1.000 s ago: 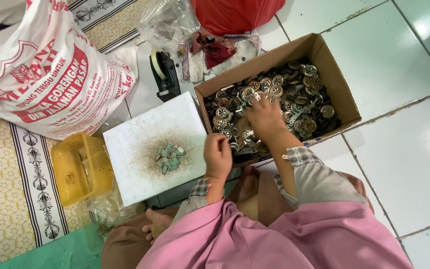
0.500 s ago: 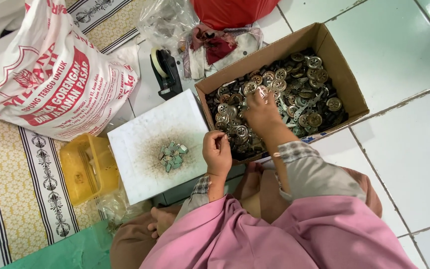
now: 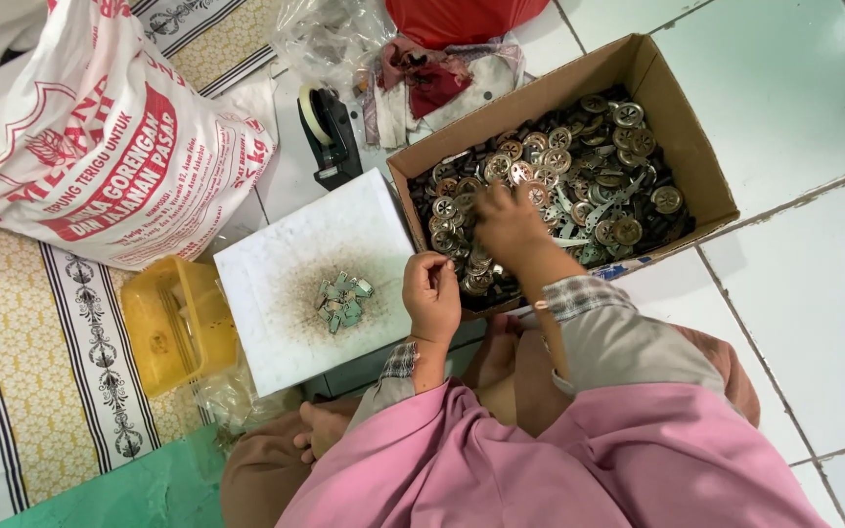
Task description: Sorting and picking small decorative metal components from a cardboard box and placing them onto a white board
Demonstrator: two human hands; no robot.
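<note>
So the person is sitting on the floor, looking straight down at their own lap. The right hand is reaching into the cardboard box on the right, fingers curled down into the heap of round metal discs filling it. It's digging in near the box's left end, but I can't tell whether it's actually gripping any, since the fingertips are buried in the pile.

The left hand is hovering just beside the box's near left corner, closed up into a loose fist with the fingertips pinched together. Something small may be in there, too tiny to make out.

Just left of that hand a white board is lying flat, smudged brownish in the middle, with a little cluster of small metal pieces sitting on it. Left of the board is a yellow plastic tub, resting on a patterned mat.

Farther away, a black tape dispenser is standing between the board and a big white sack with red print on the far left. Some crumpled rags and a red bag are lying at the far side, past the box. The box itself is sitting on pale floor tiles.
</note>
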